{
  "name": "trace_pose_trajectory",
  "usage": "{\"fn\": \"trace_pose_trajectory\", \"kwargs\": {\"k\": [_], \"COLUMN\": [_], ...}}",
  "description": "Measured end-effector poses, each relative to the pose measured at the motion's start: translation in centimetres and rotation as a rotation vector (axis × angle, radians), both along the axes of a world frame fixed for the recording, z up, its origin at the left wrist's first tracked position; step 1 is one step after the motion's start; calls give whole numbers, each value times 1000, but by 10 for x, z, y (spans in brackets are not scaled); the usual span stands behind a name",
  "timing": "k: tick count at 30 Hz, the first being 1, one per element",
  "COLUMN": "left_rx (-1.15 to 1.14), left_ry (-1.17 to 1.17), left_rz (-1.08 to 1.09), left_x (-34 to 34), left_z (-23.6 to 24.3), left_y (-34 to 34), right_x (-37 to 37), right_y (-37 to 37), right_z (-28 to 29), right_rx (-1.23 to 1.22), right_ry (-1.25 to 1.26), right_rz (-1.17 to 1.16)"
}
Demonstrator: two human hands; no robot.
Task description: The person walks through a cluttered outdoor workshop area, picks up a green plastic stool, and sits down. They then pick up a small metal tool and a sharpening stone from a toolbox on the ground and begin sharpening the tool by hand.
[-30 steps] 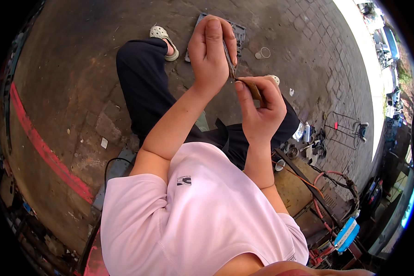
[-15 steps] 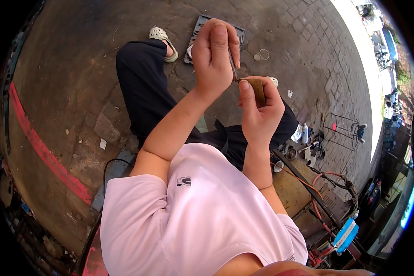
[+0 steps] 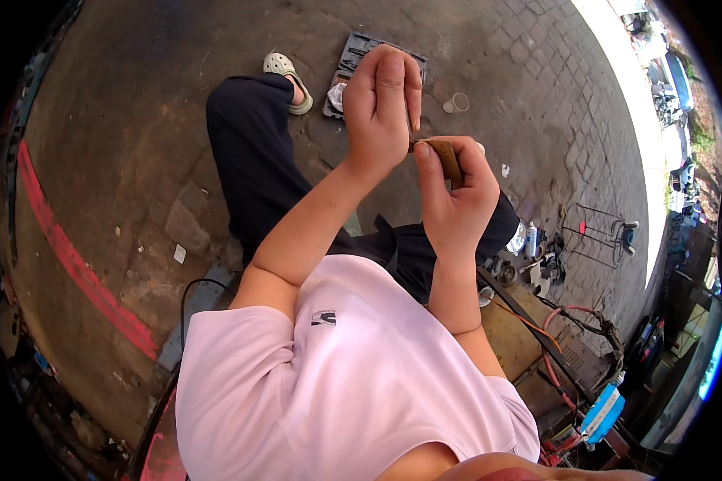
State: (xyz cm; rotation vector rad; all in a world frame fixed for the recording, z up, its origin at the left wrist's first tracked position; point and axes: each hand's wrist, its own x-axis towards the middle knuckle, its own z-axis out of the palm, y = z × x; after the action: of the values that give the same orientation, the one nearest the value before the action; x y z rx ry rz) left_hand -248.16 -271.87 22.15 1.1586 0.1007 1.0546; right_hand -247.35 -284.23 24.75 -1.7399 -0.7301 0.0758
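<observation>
I log: right hand (image 3: 462, 195) clamped on a brown plate (image 3: 449, 161), lying between thumb and fingers; left hand (image 3: 379, 108), just left and farther, pinches a thin dark strip (image 3: 410, 123), mostly hidden.

Pale pink shirt (image 3: 401, 353), dark trousers (image 3: 253, 160)

We see a rough, matt brown piece (image 3: 448, 160), a smooth cloth T-shirt (image 3: 385, 369), matt cloth trousers (image 3: 253, 156) and a matt plastic tool case (image 3: 363, 50).

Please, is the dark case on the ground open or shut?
Open: the dark case shows its moulded inside, with a white item in one part.
</observation>
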Motion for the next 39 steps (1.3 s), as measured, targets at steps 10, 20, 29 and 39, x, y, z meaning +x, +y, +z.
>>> {"fn": "trace_pose_trajectory", "kwargs": {"k": [10,20,29,39], "left_rx": [-18,-50,-6,54], "left_ry": [-2,-174,-147,-124], "left_rz": [27,-14,-20,27], "left_x": [-1,5,6,5], "left_z": [0,12,6,8], "left_y": [5,24,19,12], "right_x": [-1,0,-3,-4], "right_y": [0,-7,5,6], "right_z": [-5,-19,-10,-9], "right_rx": [-32,119,283,234], "right_ry": [-30,261,381,325], "right_rz": [41,63,64,34]}}
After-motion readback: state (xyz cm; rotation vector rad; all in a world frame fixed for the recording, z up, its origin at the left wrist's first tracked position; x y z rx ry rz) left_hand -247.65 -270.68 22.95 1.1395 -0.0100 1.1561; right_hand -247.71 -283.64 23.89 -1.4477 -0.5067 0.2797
